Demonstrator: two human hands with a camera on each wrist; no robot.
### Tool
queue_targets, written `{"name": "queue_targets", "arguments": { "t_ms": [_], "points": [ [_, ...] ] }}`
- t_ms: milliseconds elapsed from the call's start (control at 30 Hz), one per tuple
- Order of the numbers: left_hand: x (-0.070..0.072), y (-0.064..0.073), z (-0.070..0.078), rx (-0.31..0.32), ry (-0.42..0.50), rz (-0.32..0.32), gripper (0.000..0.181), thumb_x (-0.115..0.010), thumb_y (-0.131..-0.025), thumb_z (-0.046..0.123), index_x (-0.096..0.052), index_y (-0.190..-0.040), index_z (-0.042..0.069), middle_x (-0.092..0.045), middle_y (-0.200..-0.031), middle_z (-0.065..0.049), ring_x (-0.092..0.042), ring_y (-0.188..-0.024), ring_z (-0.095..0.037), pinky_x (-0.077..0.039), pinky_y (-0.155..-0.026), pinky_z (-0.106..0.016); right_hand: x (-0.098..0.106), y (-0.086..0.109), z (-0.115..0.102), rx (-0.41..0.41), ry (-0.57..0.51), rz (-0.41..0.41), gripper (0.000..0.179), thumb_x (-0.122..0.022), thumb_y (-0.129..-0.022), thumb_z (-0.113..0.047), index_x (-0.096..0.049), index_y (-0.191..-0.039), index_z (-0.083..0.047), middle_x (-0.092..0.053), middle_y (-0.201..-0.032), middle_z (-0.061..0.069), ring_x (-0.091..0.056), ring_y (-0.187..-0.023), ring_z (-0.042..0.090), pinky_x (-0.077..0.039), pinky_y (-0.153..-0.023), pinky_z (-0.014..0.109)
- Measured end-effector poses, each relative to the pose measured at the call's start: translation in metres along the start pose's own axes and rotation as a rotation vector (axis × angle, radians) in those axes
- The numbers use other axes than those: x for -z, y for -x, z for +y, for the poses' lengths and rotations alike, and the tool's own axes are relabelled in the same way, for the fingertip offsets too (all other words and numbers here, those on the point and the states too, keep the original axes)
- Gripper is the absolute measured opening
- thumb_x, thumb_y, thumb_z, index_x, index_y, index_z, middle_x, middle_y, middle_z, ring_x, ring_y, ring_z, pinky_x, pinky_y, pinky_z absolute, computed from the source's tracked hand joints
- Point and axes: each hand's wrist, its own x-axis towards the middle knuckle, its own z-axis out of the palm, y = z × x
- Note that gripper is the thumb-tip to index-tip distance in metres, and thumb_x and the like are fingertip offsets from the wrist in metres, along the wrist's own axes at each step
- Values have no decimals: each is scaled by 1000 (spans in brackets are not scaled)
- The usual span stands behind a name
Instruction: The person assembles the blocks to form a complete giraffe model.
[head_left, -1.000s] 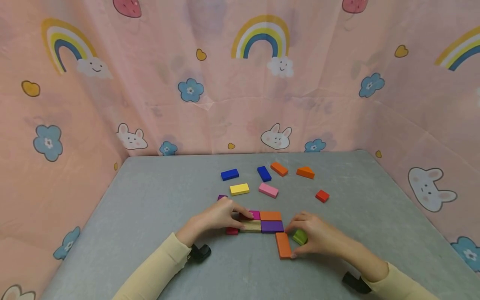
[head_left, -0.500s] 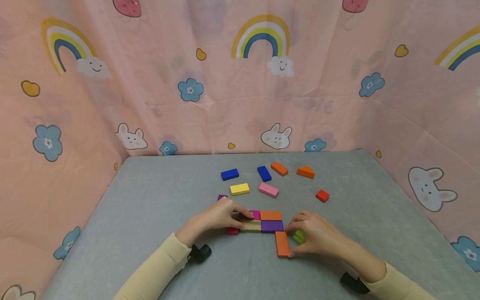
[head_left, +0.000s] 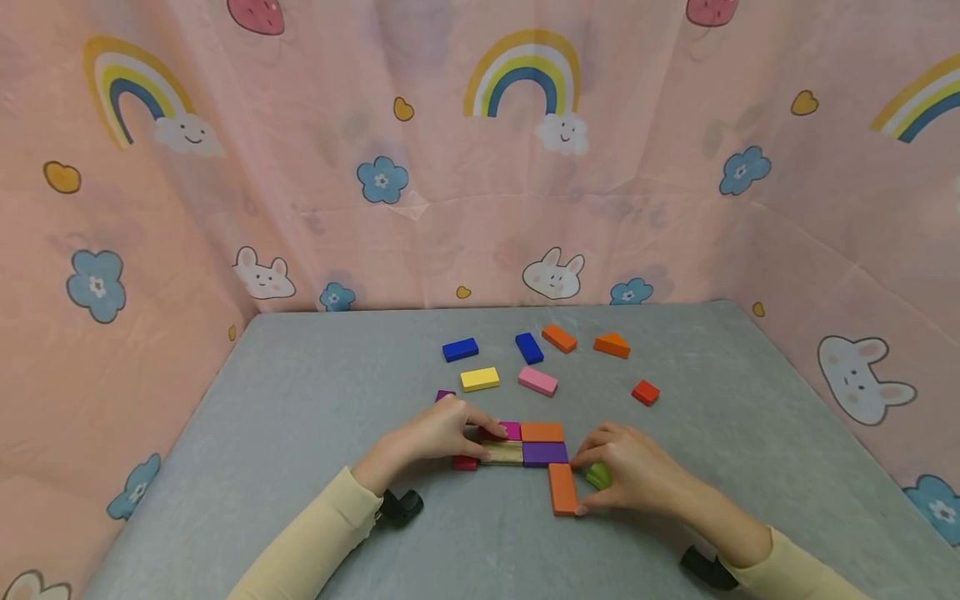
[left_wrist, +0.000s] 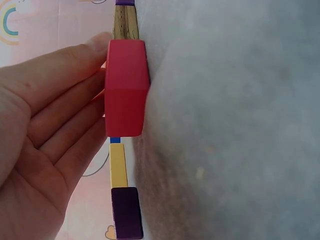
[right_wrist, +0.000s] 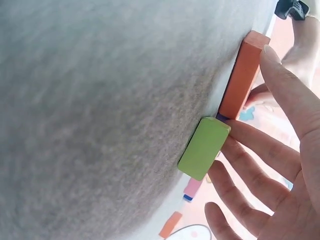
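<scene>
In the head view, my left hand rests over the left end of a group of flat blocks. Its fingertips touch a magenta block and a wood-coloured block, hiding part of both. A red block lies beneath that hand. An orange block and a purple block complete the group's right side. My right hand holds another orange block between thumb and index finger, upright below the purple block's right end. A green block sits beneath the right palm.
Farther back on the grey table lie two blue blocks, a yellow block, a pink block, an orange block, an orange triangle and a small red block. A dark purple block is left of the group.
The right hand and its orange block have shifted slightly left and up, closer under the purple block. The left hand has stayed in place.
</scene>
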Motion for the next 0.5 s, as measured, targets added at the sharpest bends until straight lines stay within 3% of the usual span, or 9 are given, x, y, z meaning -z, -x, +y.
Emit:
{"name": "queue_targets", "arguments": {
  "t_ms": [500],
  "points": [
    [0, 0, 0, 18, 1, -3, 33, -77, -80, 25, -72, -112, 23, -69, -110, 10, -61, -105, 2, -47, -93, -19, -2, 2, 1, -17, -22, -2, 56, -66, -67, -71, -76, -96, -24, -64, -92, -14, -54, -90, 8, -50, -78, 36]
  ]
}}
